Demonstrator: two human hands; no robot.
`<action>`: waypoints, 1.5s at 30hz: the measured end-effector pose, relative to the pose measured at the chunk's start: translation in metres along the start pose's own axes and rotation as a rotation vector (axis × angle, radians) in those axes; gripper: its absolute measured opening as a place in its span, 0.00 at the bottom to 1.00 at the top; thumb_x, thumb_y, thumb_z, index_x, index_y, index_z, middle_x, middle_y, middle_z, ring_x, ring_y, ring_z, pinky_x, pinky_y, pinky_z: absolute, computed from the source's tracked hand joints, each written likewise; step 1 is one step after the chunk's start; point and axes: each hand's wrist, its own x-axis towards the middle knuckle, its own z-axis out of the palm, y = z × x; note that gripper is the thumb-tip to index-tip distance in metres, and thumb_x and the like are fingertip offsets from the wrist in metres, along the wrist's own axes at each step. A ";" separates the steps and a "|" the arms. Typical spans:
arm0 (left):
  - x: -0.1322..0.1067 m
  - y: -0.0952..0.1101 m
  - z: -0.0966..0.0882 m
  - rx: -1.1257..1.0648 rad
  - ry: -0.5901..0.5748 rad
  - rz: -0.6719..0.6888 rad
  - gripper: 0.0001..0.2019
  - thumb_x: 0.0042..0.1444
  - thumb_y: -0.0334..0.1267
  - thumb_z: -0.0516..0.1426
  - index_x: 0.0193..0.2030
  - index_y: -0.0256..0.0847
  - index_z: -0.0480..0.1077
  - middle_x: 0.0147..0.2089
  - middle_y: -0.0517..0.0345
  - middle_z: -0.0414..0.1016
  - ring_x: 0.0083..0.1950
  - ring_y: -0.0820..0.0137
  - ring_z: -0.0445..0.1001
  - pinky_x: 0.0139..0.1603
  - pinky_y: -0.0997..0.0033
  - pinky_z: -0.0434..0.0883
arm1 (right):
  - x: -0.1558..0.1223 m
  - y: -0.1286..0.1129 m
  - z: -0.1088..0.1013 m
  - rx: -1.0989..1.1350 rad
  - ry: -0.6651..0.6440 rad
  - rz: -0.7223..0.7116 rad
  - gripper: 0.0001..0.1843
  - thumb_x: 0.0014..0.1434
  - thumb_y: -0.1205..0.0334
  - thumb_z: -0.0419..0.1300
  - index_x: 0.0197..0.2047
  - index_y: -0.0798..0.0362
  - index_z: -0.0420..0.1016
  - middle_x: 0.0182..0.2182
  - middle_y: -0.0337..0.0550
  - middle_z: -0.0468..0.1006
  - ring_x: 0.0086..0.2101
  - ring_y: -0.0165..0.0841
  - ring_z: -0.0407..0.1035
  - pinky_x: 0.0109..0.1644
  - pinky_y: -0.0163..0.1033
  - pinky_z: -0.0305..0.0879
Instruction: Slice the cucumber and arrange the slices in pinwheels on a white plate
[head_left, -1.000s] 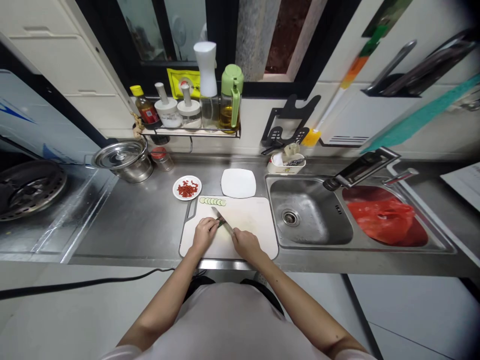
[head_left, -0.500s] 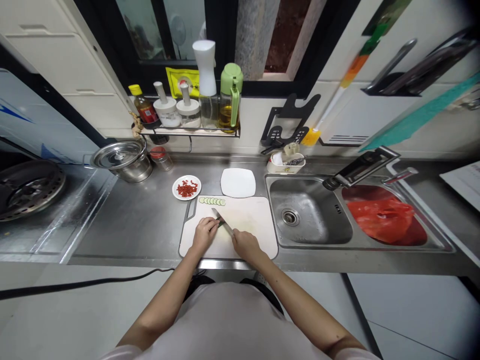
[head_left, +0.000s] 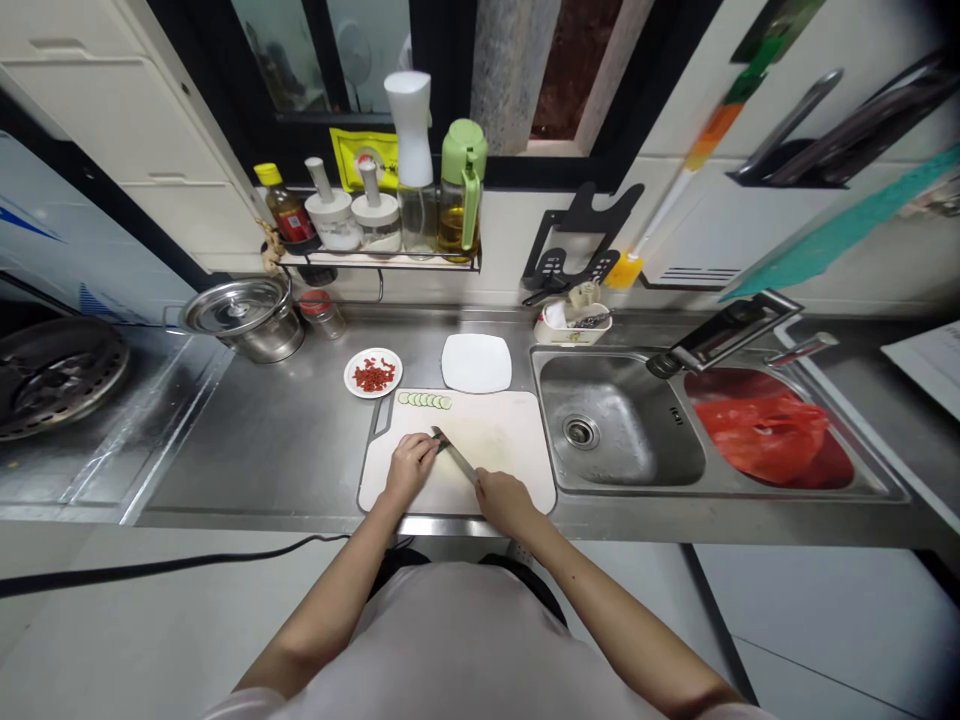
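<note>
My right hand (head_left: 508,500) is closed around the handle of a kitchen knife (head_left: 459,459), whose blade points up and left across the white cutting board (head_left: 525,430). The fingers of my left hand (head_left: 411,464) are bent together, pressing a small dark green cucumber piece (head_left: 442,441) on the board by the knife's tip. Most of that piece is hidden by the fingers and blade. Behind it, a row of thin pale green cucumber slices (head_left: 425,401) lies overlapped near the board's far left edge.
Beyond the board stand a small plate of chopped red pieces (head_left: 373,373) and a bare white plate (head_left: 476,363). A double sink (head_left: 622,420) is at the right, with a red plastic bag (head_left: 765,435). A lidded steel pot (head_left: 262,325) is at the left, below a shelf of bottles (head_left: 382,261).
My right hand has drawn the knife back to the right and slightly toward me. My left hand stays in nearly the same place with the cucumber piece.
</note>
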 end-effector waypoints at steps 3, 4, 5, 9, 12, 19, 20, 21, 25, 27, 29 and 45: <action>0.000 0.000 0.000 0.001 -0.006 -0.003 0.10 0.61 0.36 0.53 0.43 0.43 0.75 0.40 0.53 0.75 0.44 0.68 0.71 0.46 0.64 0.70 | -0.002 0.001 0.000 0.002 0.000 -0.003 0.14 0.64 0.66 0.45 0.48 0.55 0.68 0.39 0.53 0.77 0.42 0.40 0.72 0.39 0.39 0.60; 0.001 0.000 -0.001 0.004 -0.006 -0.005 0.10 0.61 0.36 0.53 0.43 0.43 0.76 0.40 0.53 0.75 0.44 0.68 0.71 0.46 0.64 0.70 | -0.002 0.000 -0.001 0.001 0.003 -0.005 0.14 0.64 0.66 0.45 0.48 0.55 0.68 0.39 0.53 0.77 0.41 0.40 0.72 0.39 0.39 0.60; 0.001 0.001 -0.001 0.007 -0.004 -0.007 0.10 0.61 0.36 0.53 0.42 0.43 0.76 0.40 0.53 0.75 0.44 0.67 0.71 0.46 0.64 0.70 | -0.001 0.000 -0.001 -0.003 0.006 -0.006 0.14 0.64 0.66 0.45 0.48 0.55 0.68 0.38 0.53 0.77 0.41 0.40 0.72 0.39 0.39 0.60; 0.003 0.001 -0.002 0.004 -0.012 -0.017 0.09 0.61 0.36 0.53 0.41 0.43 0.76 0.39 0.53 0.75 0.43 0.67 0.71 0.45 0.64 0.71 | 0.003 -0.002 -0.003 -0.018 0.012 -0.005 0.14 0.64 0.67 0.46 0.47 0.56 0.69 0.38 0.53 0.77 0.41 0.40 0.73 0.39 0.39 0.61; 0.005 0.000 -0.003 -0.005 -0.023 -0.027 0.09 0.61 0.36 0.53 0.41 0.43 0.76 0.38 0.53 0.75 0.43 0.67 0.72 0.45 0.64 0.71 | 0.006 -0.004 -0.005 -0.021 -0.006 -0.001 0.15 0.64 0.67 0.45 0.48 0.56 0.69 0.39 0.54 0.77 0.42 0.40 0.73 0.39 0.40 0.62; 0.005 -0.001 -0.003 -0.002 -0.018 -0.033 0.09 0.61 0.35 0.54 0.40 0.43 0.76 0.39 0.54 0.75 0.44 0.68 0.72 0.45 0.65 0.70 | 0.012 -0.008 -0.006 -0.021 -0.014 0.001 0.15 0.63 0.67 0.45 0.48 0.58 0.70 0.39 0.55 0.78 0.41 0.40 0.73 0.39 0.40 0.63; 0.005 -0.001 -0.003 -0.002 -0.017 -0.035 0.09 0.61 0.35 0.54 0.40 0.43 0.76 0.39 0.54 0.75 0.44 0.68 0.72 0.45 0.65 0.70 | 0.012 -0.009 -0.007 -0.023 -0.015 -0.002 0.15 0.63 0.68 0.45 0.47 0.58 0.70 0.39 0.55 0.78 0.41 0.40 0.73 0.39 0.39 0.63; 0.005 -0.001 -0.003 -0.002 -0.017 -0.038 0.09 0.61 0.35 0.54 0.41 0.43 0.76 0.39 0.54 0.76 0.44 0.68 0.72 0.45 0.65 0.70 | 0.013 -0.009 -0.007 -0.025 -0.017 -0.005 0.15 0.63 0.68 0.45 0.47 0.58 0.70 0.39 0.55 0.78 0.40 0.40 0.73 0.39 0.39 0.63; 0.005 0.001 -0.004 -0.004 -0.018 -0.044 0.09 0.61 0.36 0.54 0.41 0.43 0.76 0.39 0.53 0.76 0.43 0.68 0.72 0.45 0.65 0.71 | 0.016 -0.012 -0.007 -0.034 -0.016 -0.001 0.15 0.63 0.68 0.46 0.47 0.58 0.70 0.39 0.54 0.78 0.41 0.40 0.73 0.39 0.39 0.63; 0.005 0.000 -0.004 -0.003 -0.020 -0.043 0.09 0.61 0.36 0.54 0.41 0.43 0.76 0.39 0.53 0.76 0.43 0.68 0.72 0.45 0.65 0.71 | 0.020 -0.013 -0.005 -0.035 0.000 -0.002 0.15 0.63 0.68 0.45 0.47 0.58 0.70 0.39 0.54 0.78 0.41 0.40 0.73 0.40 0.39 0.63; 0.005 0.000 -0.003 -0.004 -0.019 -0.042 0.09 0.61 0.36 0.54 0.41 0.43 0.76 0.39 0.54 0.76 0.43 0.68 0.72 0.45 0.65 0.71 | 0.024 -0.014 -0.002 -0.033 0.023 -0.009 0.15 0.64 0.68 0.45 0.47 0.57 0.70 0.39 0.55 0.77 0.41 0.39 0.73 0.40 0.40 0.64; 0.004 -0.004 -0.001 -0.011 -0.018 -0.038 0.09 0.61 0.36 0.54 0.40 0.43 0.76 0.40 0.54 0.76 0.44 0.68 0.72 0.45 0.66 0.70 | 0.031 -0.015 0.003 -0.017 0.052 -0.029 0.16 0.64 0.68 0.44 0.47 0.58 0.70 0.40 0.54 0.78 0.42 0.38 0.73 0.42 0.39 0.64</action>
